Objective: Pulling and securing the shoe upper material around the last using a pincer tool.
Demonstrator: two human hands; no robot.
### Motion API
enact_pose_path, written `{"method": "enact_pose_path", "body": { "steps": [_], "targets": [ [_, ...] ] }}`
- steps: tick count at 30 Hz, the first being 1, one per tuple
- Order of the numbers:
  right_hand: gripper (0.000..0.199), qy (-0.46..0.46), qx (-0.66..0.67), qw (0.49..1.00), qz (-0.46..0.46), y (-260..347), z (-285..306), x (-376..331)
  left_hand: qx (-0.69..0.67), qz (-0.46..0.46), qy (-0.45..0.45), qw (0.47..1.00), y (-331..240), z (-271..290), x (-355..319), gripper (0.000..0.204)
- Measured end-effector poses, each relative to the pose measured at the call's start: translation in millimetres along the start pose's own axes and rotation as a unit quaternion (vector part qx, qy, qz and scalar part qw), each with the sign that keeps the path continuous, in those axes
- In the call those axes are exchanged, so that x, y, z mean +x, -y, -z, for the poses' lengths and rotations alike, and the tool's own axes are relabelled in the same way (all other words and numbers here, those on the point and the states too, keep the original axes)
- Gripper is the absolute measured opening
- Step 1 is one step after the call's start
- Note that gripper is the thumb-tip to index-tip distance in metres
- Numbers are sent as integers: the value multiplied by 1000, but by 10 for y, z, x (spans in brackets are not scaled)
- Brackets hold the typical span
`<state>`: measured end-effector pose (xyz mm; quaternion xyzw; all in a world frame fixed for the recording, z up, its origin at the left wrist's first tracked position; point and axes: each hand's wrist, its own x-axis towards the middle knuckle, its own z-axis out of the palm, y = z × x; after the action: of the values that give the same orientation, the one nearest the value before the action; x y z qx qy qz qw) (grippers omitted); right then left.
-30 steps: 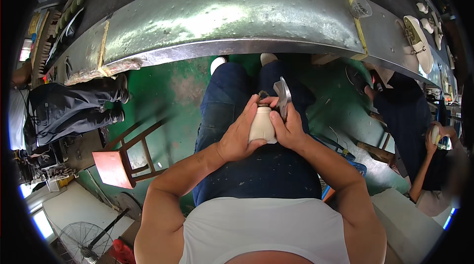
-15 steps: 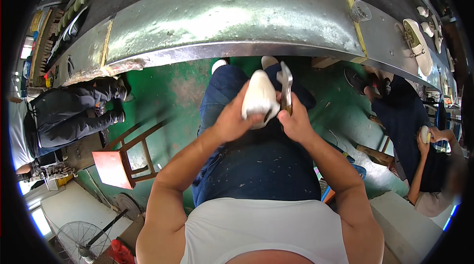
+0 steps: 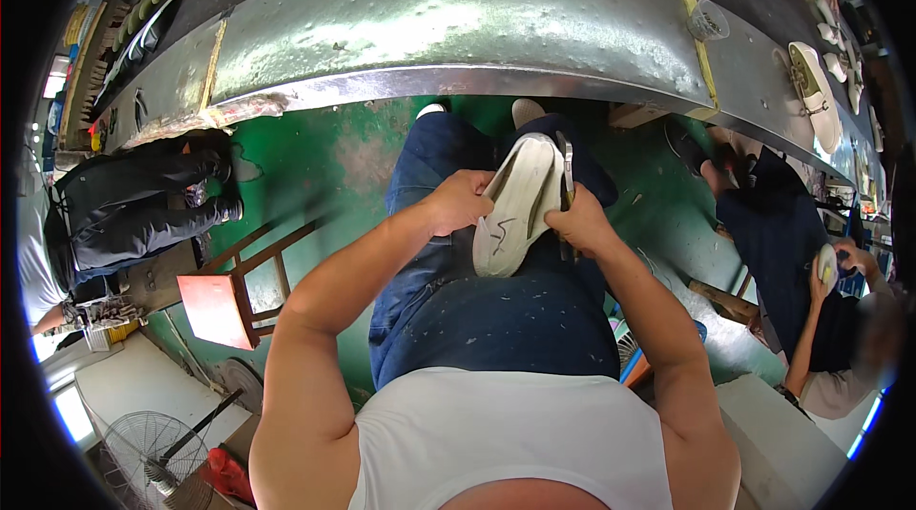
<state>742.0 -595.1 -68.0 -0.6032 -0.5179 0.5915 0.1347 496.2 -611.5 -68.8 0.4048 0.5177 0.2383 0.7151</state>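
Observation:
An off-white shoe upper (image 3: pixel 515 209) is held over my lap, its narrow end away from me. Its long, pale hollow side, with dark curved marks near the close end, faces up. My left hand (image 3: pixel 463 202) is closed on its left edge, the thumb on top. My right hand (image 3: pixel 579 222) is closed around a metal-headed hand tool (image 3: pixel 568 159) with a dark handle, which stands along the right edge of the upper. The thumb of that hand lies at the upper's right edge; whether it presses on it, I cannot tell.
A metal-faced workbench (image 3: pixel 458 33) spans the front. On its right are a clear plastic cup (image 3: pixel 708 20) and a pale shoe (image 3: pixel 814 95). A wooden stool (image 3: pixel 219 308) stands at left, a fan (image 3: pixel 153 457) behind it. Co-workers (image 3: pixel 134 209) are at both sides; the right one holds a shoe part.
The upper has turned from its rounded white toe facing up to its hollow side facing up. My left hand has shifted to its left edge. The tool now shows edge-on in my right hand.

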Motion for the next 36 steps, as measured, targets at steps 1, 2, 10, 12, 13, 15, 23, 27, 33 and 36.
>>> {"method": "enact_pose_path", "body": {
  "steps": [1, 2, 10, 12, 13, 15, 23, 27, 33, 36],
  "targets": [
    [46, -14, -49, 999, 2, 22, 59, -14, -43, 34, 47, 997, -61, -7, -6, 48],
    [47, -29, -96, 995, 5, 66, 116, -31, -84, 69, 95, 989, -148, -11, -23, 60],
    [33, 74, 177, 974, -125, -112, 612, -698, 0, -38, 99, 994, 141, -198, -189, 97],
    [33, 145, -29, 985, -88, -50, 599, -858, 26, -52, 70, 996, 266, -252, -199, 94],
    [38, 163, -119, 978, -49, 17, 603, -876, 24, -51, 70, 996, 317, -252, -186, 94],
    [37, 159, -202, 965, 60, 222, 550, -874, -7, -42, 78, 996, 174, -288, -226, 93],
    [31, 266, -432, 856, 104, 942, 562, -469, -64, -45, 104, 991, 132, -319, -224, 82],
    [32, 360, -515, 778, 23, 1240, 447, -356, -380, 37, 91, 920, 103, -393, -168, 63],
    [27, 265, -461, 831, 165, 503, 254, -322, -272, 42, -113, 955, 535, -493, 110, 69],
    [26, 200, -389, 870, 228, 206, 63, -413, -194, 31, -199, 960, 632, -469, 166, 66]
  ]
}}
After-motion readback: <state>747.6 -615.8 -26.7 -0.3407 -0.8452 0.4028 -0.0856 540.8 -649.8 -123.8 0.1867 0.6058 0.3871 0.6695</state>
